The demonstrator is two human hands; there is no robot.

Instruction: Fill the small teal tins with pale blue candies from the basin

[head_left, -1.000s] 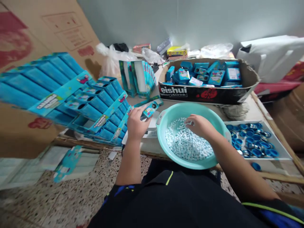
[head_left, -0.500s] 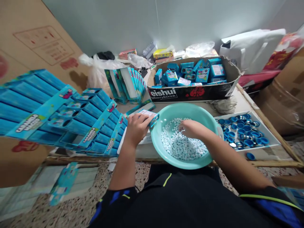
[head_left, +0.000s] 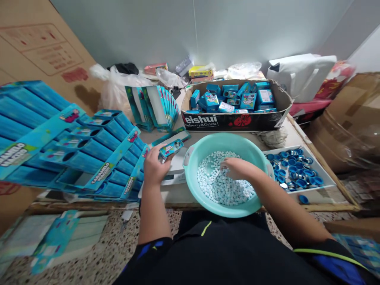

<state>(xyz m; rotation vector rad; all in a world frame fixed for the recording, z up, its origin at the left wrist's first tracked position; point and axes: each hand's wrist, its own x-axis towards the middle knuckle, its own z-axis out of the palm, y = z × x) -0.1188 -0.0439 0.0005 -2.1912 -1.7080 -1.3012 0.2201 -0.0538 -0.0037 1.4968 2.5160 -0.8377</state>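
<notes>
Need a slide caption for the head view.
Left hand holds a box, right hand in a bowl of candies.

White bag [head_left: 304, 79] at back right; yellow box [head_left: 201, 72] near wall [head_left: 133, 31]; big printed carton [head_left: 44, 51] at left.

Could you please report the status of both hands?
Left hand holds small blue box. Right hand at pale pellets in basin. Basin's rim between hands.

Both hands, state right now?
Left hand: closed, holding a small blue box.
Right hand: in the turquoise basin, at the pale pieces; whether closed on any can't be told.
</notes>
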